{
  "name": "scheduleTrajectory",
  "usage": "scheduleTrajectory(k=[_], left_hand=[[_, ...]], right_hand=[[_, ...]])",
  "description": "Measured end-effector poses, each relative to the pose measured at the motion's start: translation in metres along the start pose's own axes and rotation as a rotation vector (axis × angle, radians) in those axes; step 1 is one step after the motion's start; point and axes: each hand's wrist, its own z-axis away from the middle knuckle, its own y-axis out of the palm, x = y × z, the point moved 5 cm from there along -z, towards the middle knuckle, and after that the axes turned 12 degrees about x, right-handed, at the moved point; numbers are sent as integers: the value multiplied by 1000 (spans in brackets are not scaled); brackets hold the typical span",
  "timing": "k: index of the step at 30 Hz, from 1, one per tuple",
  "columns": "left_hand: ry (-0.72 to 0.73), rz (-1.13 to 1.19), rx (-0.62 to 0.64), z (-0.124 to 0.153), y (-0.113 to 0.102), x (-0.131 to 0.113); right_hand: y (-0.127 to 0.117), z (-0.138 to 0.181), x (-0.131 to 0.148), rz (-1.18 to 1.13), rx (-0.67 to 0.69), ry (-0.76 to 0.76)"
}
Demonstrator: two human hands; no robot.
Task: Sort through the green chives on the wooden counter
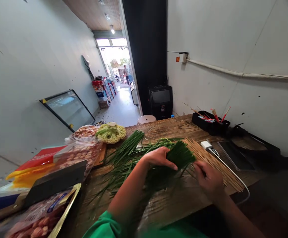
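Note:
My left hand (160, 157) is wrapped round a bunch of green chives (182, 153), its cut ends fanned toward the right. My right hand (209, 178) is closed in a pinch by the right edge of that bunch; whatever is between its fingertips is too small or hidden to make out. More loose chives (130, 145) lie in heaps on the wooden table (173, 127) beyond and left of my left hand. Long thin bamboo skewers (208, 162) are spread in a layer just past my right hand.
A cleaver (57, 181) rests over packaged meat (34, 219) at the left. Bagged meat (81, 153) and a cauliflower (111, 133) sit behind. To the right are a white charger (206, 145) with cable, a dark phone-like slab (233, 155), a black bag (260, 145) and a black box (203, 120) of pens.

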Motion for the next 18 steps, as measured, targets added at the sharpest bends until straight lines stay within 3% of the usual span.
scheduleTrajectory(k=[4, 10, 15, 18], left_hand=[[46, 9, -24, 6, 1, -1], [9, -25, -115, 33, -17, 13], [-80, -102, -161, 53, -29, 28], [0, 4, -190, 57, -29, 26]], right_hand=[[-34, -38, 12, 132, -18, -184], [-66, -74, 19, 268, 28, -248], [-73, -94, 22, 406, 109, -286], [-71, -102, 22, 454, 156, -316]])
